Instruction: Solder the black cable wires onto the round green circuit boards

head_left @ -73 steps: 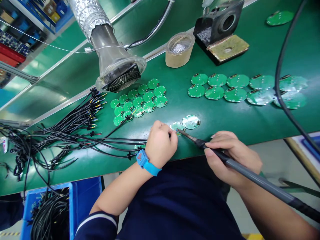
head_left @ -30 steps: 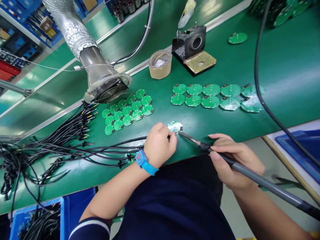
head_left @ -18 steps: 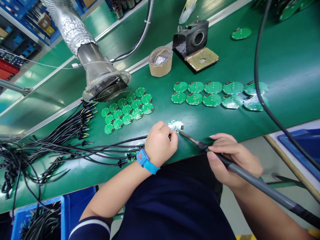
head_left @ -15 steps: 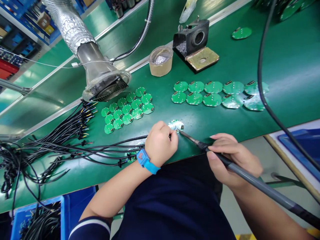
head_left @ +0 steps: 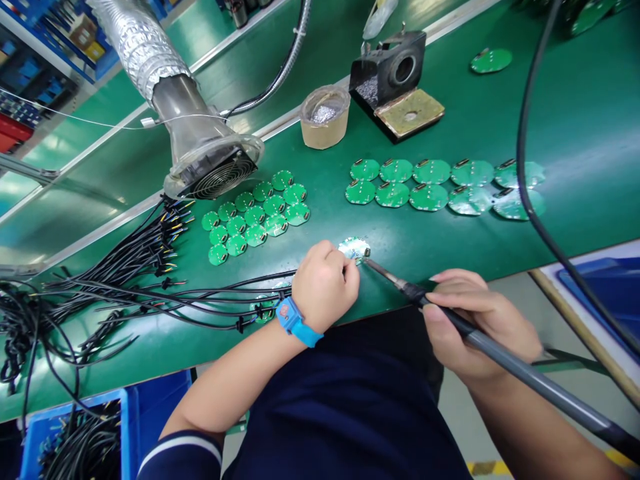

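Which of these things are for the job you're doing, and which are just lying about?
For the job:
- iron, in the right hand
- board by its tip and left hand
- probably the rows of boards, cables, stand and fan

Just lying about, it seems:
- yellow box
- red bin

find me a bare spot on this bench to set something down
Bare bench shows between the grid of boards and the two rows farther right, and nearer than those rows, beyond the right hand. It's crowded at the left with black cables, and around the left hand, single board and soldering iron.
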The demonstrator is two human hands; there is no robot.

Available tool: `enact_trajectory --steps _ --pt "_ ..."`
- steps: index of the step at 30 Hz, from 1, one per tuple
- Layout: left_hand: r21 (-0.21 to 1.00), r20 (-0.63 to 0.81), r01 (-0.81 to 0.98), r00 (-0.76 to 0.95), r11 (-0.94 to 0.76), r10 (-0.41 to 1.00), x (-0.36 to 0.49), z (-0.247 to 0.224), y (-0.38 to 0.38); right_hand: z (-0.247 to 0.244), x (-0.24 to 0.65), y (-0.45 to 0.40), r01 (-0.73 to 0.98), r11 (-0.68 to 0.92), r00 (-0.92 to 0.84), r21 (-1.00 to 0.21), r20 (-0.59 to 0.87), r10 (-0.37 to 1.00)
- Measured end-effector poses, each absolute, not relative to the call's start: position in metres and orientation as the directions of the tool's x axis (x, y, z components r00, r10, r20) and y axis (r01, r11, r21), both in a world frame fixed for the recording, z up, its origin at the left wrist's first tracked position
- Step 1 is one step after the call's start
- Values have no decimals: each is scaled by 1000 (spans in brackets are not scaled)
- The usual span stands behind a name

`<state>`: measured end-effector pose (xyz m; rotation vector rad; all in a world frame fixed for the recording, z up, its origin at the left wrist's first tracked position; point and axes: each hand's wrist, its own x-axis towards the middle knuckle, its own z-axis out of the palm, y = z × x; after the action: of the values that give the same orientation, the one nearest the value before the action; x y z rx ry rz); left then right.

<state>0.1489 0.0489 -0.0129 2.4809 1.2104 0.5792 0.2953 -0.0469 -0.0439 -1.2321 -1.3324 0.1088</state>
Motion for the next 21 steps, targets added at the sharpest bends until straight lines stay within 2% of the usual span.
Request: enact_trajectory --steps 7,17,21 --pt "430 244 688 536 -585 809 150 -14 48 -40 298 -41 551 423 315 -720 648 693" --pt "333 298 740 506 -584 810 153 -16 46 -36 297 -35 569 432 257 -700 650 715" --pt "297 318 746 511 -596 799 154 -17 45 -41 299 -36 551 425 290 -718 642 710"
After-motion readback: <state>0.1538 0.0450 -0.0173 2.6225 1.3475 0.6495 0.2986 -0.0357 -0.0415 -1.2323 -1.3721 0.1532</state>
